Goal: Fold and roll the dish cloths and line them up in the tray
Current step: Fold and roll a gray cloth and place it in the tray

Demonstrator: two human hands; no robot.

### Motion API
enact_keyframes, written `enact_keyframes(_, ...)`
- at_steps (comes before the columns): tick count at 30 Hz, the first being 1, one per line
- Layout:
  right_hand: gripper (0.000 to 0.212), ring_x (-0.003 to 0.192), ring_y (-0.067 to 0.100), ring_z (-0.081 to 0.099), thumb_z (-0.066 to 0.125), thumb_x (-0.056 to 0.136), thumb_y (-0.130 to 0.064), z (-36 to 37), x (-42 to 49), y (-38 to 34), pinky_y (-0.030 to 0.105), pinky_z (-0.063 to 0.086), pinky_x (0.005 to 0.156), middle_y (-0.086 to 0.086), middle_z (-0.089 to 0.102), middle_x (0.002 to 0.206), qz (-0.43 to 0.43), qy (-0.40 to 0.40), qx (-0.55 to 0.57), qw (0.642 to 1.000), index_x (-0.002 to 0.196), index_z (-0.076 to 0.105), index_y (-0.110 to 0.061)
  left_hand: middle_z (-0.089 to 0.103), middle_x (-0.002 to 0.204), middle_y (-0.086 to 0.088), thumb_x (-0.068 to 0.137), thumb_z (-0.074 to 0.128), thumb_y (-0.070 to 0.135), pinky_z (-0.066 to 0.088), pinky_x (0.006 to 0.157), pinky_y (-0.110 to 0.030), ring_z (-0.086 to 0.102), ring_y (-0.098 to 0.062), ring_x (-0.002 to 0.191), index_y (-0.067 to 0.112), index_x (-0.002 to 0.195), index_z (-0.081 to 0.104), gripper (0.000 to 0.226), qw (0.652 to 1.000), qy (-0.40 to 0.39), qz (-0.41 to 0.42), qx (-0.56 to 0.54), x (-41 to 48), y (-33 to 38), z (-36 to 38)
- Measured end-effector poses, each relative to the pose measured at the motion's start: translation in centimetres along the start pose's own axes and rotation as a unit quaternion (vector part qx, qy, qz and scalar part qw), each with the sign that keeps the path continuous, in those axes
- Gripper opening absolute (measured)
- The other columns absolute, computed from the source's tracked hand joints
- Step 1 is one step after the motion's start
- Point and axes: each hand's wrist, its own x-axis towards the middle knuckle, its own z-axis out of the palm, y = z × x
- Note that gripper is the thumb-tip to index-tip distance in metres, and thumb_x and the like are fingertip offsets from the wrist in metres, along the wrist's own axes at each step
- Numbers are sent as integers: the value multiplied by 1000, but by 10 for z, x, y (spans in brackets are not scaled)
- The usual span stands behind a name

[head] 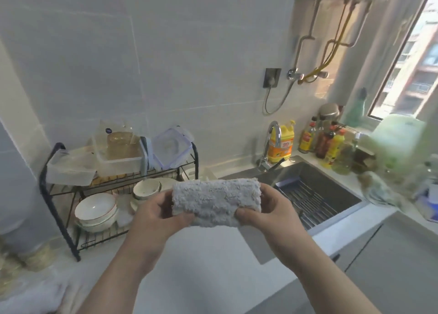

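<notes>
On the tabletop, a black wire rack is carrying clear plastic boxes on its upper shelf, one holding a glass jar, and stacked white bowls on its lower shelf. A slatted drain basket is sitting inside the sink. A grey dish cloth, folded into a thick bundle, is hanging in the air above the tabletop beside the sink, its long axis running left to right. The left hand is gripping its left end and the right hand its right end, fingers curling round the cloth
</notes>
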Motion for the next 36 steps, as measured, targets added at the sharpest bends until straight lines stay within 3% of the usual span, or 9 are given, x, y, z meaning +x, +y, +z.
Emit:
enact_keyframes(4, 49, 103, 29, 67, 71, 68, 0, -82, -29, -20, 33, 56, 80, 12, 71, 108, -16, 44, 11, 999, 116, 62, -8, 72, 106, -14, 45, 80, 18, 55, 76, -27, 68, -25, 98, 10, 103, 70, 60, 998, -64, -9, -12, 18, -10, 83)
enact_keyframes(9, 50, 108, 30, 65, 70, 69, -3, -195, -75, -52, 48, 52, 94, 11, 71, 112, -35, 120, 2, 992, 118, 62, -11, 73, 101, -12, 58, 73, 3, 54, 68, -22, 69, -19, 89, 14, 97, 75, 40, 985, -170, 12, -10, 32, -15, 214)
enact_keyframes(11, 50, 109, 30, 65, 68, 70, -4, -239, -98, -64, 47, 51, 95, 11, 70, 112, -43, 151, -4, 988, 119, 62, -13, 73, 103, -11, 57, 75, 7, 53, 67, -21, 69, -18, 89, 12, 100, 73, 43, 978, -207, 16, -7, 36, -18, 268)
enact_keyframes(14, 49, 109, 28, 65, 67, 71, -5, -297, -131, -80, 49, 49, 98, 8, 70, 113, -53, 207, -14, 977, 118, 63, -15, 72, 106, -11, 53, 78, 22, 53, 77, -33, 68, -26, 96, 16, 102, 72, 50, 967, -252, 5, -26, 36, -24, 343)
enact_keyframes(19, 41, 107, 29, 66, 64, 71, -6, -383, -184, -97, 43, 51, 97, 13, 71, 110, -70, 322, -29, 944, 112, 66, -6, 74, 98, -9, 75, 70, 0, 54, 66, -23, 70, -23, 84, 12, 103, 69, 30, 944, -327, -11, -47, 22, -44, 464)
enact_keyframes(25, 29, 87, 22, 68, 67, 80, 4, -472, -227, -96, 34, 56, 81, 12, 73, 98, -74, 451, 15, 890, 106, 65, -9, 71, 109, -11, 58, 76, 27, 49, 93, -46, 66, -31, 105, 20, 104, 72, 47, 902, -421, -56, -71, 19, -77, 583)
enact_keyframes(30, 27, 92, 23, 68, 55, 90, 3, -547, -224, -91, 32, 59, 77, 14, 71, 105, -82, 483, 63, 870, 115, 59, -7, 73, 105, -10, 56, 76, 29, 52, 82, -36, 69, -27, 98, 20, 100, 73, 46, 883, -453, -74, -93, 41, -112, 678)
enact_keyframes(33, 40, 101, 29, 64, 66, 79, 6, -595, -204, -92, 26, 57, 82, 24, 65, 117, -84, 469, 85, 875, 118, 59, 0, 73, 104, -10, 55, 75, 28, 51, 82, -36, 69, -28, 98, 20, 100, 73, 46, 879, -458, -90, -99, 70, -133, 727)
enact_keyframes(36, 40, 105, 33, 62, 58, 76, 15, -645, -175, -90, 24, 56, 82, 28, 63, 117, -86, 466, 134, 871, 115, 60, 9, 73, 103, -9, 58, 76, 22, 50, 82, -36, 69, -27, 98, 22, 98, 73, 40, 875, -464, -104, -95, 106, -154, 773)
